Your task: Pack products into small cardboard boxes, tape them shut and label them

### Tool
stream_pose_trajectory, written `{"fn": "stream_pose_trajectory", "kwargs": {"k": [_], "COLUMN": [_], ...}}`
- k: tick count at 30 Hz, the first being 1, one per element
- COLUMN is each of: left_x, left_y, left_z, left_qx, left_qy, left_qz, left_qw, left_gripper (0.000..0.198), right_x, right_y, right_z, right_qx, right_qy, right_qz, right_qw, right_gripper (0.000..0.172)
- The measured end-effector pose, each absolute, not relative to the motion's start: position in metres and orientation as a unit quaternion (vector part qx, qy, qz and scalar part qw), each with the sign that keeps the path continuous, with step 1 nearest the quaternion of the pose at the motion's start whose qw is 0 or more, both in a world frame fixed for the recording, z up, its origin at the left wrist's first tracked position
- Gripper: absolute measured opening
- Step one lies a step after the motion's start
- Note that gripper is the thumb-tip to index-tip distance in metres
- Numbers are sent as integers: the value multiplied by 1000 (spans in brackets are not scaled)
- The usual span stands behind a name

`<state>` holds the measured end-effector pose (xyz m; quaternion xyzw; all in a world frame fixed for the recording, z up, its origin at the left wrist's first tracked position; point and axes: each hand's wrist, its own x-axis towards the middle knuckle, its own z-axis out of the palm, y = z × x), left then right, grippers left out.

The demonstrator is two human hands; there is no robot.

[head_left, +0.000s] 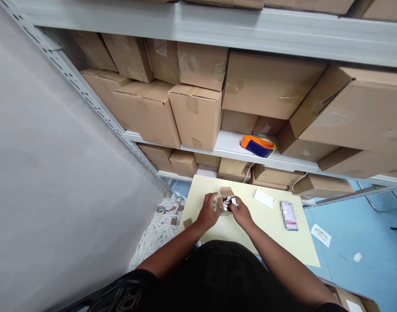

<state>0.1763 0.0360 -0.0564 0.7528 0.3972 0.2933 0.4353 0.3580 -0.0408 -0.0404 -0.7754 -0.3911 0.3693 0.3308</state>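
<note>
Nearest, the lower view is covered by a black shirt [224, 273], from which two bare forearms are stretched forward and angled inward to a small open carton [227, 191] on the pale surface [204, 186]. The left hand [209, 212] is curved round the carton's left side, thumb and fingers parted; whether the cardboard is gripped cannot be told. By the right hand [242, 213], at the carton's right side, a small white piece [234, 201] is pinched between thumb and finger. Shiny contents are partly hidden by the hands and cannot be identified. Well right of the carton, a pale package [289, 216] is blurred into blocks; nearer to it, on the right, a white card [263, 198] is laid. Beyond the carton, boxes [195, 115] are stacked on shelving, the topmost cut off by the frame.
</note>
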Motion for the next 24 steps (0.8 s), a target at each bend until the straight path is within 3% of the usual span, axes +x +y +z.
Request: {"fn": "stream_pose_trajectory", "kwargs": {"k": [5,9,12,15,20,24], "left_x": [183,194,200,204,215,238], "left_y": [43,47,45,42,40,42], "left_z": [-35,-15,-6,-1,3,2], "left_qx": [887,916,920,904,862,838], "left_qy": [260,271,302,359,450,473], "left_qz": [216,152,91,50,-16,-132], "left_qw": [315,255,234,226,234,239], "left_gripper": [30,19,18,13,32,48], "right_x": [364,365,363,363,363,359], "right_y": [-59,-62,-60,-60,-60,-54], "right_z": [-54,-60,-64,-70,-74,-73], "right_qx": [-757,-714,-703,-707,-677,-696], "right_qy": [-294,-257,-274,-347,-502,-554], "right_qz": [407,451,477,464,406,339], "right_qw": [418,470,451,406,352,306], "right_gripper": [67,67,64,72,85,68]}}
